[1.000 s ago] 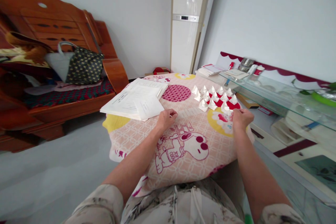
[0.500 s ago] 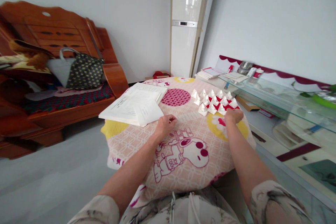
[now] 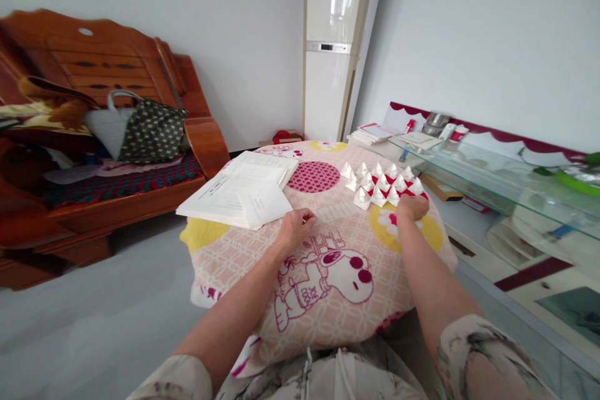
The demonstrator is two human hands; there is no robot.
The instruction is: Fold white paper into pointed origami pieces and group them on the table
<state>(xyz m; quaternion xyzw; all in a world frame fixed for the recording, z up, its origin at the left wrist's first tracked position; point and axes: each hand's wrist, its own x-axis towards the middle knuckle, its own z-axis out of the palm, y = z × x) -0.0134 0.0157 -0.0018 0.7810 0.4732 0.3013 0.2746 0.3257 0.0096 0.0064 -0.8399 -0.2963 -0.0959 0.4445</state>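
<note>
My left hand rests on the cloth-covered table with thumb and fingers pinched together. Beside its fingertips lies a pale strip of paper; whether the pinch holds its end I cannot tell. At the near right corner of several white folded paper pyramids is my right hand, its fingers closed and what they hold hidden. These pyramids stand in rows on a red surface. Left of my left hand, a stack of printed paper sheets carries a smaller loose sheet on top.
The round table wears a patterned cloth. A glass-topped cabinet stands close along the right, holding papers, a metal container and a cup. At left is a wooden bench with bags. A tall white cabinet-like unit stands behind.
My right hand has shifted slightly left along the near edge of the folded paper pyramids. The left hand stays in place; the view has tilted up a little.
</note>
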